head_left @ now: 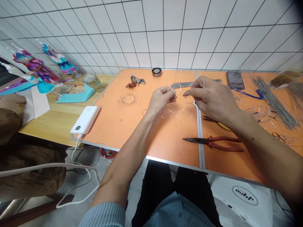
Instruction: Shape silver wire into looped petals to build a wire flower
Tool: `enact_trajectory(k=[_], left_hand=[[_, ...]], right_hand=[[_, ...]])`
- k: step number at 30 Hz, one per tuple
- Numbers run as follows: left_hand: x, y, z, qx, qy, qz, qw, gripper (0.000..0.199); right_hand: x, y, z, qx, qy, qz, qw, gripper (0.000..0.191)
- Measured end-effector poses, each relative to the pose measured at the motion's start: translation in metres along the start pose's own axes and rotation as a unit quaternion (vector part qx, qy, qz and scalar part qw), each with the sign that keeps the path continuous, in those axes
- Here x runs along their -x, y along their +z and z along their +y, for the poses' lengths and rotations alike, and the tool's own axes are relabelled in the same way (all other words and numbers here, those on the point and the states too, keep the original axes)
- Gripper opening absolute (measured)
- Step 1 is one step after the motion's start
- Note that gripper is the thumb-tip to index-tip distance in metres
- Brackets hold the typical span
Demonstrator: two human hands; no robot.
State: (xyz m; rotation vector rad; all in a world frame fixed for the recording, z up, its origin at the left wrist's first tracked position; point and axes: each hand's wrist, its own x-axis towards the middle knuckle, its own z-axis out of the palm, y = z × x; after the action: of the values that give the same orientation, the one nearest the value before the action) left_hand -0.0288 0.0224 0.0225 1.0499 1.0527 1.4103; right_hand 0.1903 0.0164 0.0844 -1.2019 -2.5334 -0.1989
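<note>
The left hand [162,99] is pinching the upper left edge of a wire ring [177,112] between thumb and fingertips, while the right hand [210,96] is bringing its thumb and forefinger together at the ring's upper right; whether these are gripping wire cannot be told. The ring is occupying the space between and just below the hands, over the orange table [170,148] — whether its lower edge is touching the surface is unclear. It is showing a thin, bright, silvery circle, with fine wire strands and narrow loops radiating outward along its lower and right sides. Nearer the person, red-handled pliers [214,143] are lying with their dark jaws pointing left. To the left, a looped wire piece [128,99] is lying flat, its small petal-like loops surrounding an inner circle. Beyond it, keys [136,82] and a roll of tape [156,72] are resting near the wall. At the far right, a phone [235,80] and a grey wire bundle [274,102] are lying; at the left table edge, a white power bank [85,119] is trailing its cable.
</note>
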Motion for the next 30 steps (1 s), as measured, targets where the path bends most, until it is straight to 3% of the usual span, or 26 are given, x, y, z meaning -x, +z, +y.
enact_trajectory(k=[13,19,24,30], left_hand=[[-0.001,-0.001,0.000,0.005,0.003,0.000,1.000,0.021],[-0.002,0.001,-0.004,0.013,0.007,-0.007,1.000,0.017],[-0.004,0.001,-0.007,0.006,0.013,-0.018,1.000,0.018],[-0.005,0.001,-0.007,-0.001,0.010,-0.023,1.000,0.017]], right_hand=[[-0.001,0.008,0.002,-0.007,-0.009,0.020,1.000,0.046],[-0.012,0.006,0.000,-0.014,-0.005,0.091,0.996,0.045],[-0.038,-0.002,-0.004,0.049,-0.105,0.084,0.990,0.051],[-0.062,-0.014,-0.003,0.108,-0.179,0.043,0.977,0.036]])
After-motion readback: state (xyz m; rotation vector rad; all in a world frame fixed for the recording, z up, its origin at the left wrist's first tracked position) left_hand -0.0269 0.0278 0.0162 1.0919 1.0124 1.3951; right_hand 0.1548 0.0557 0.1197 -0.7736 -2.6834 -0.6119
